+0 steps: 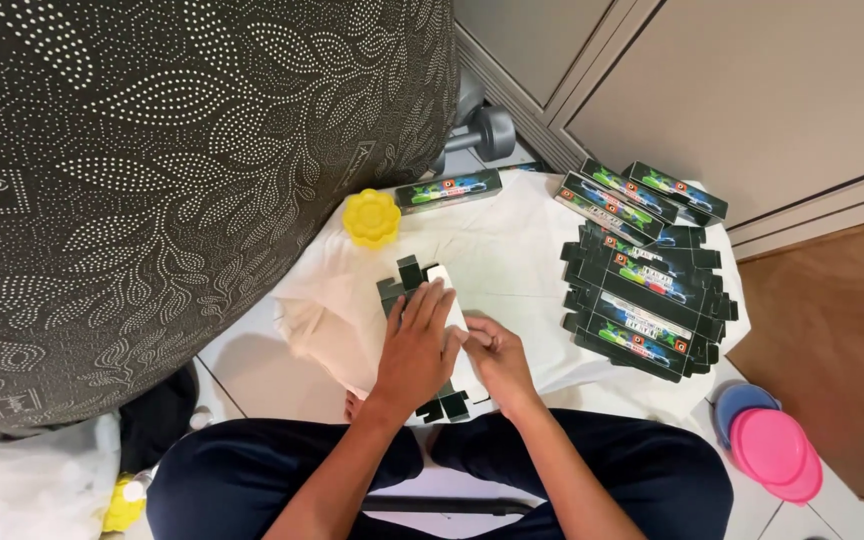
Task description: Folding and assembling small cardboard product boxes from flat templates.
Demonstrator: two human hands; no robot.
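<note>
Both hands (452, 350) press flat carton (430, 330) beside stacked cartons (642, 300).

A flat, unfolded carton (422, 300), dark outside and white inside, lies near the front edge of the white cloth (512, 250), pressed under the left hand (414, 350) with the right hand (497, 362) at its right side. A stack of flat black cartons (647, 300) with green, blue and red prints sits at the cloth's right edge, and three folded long boxes (637, 195) of the same colours lie side by side at its far right corner. One more long box (449, 190) rests along the far edge.
</note>
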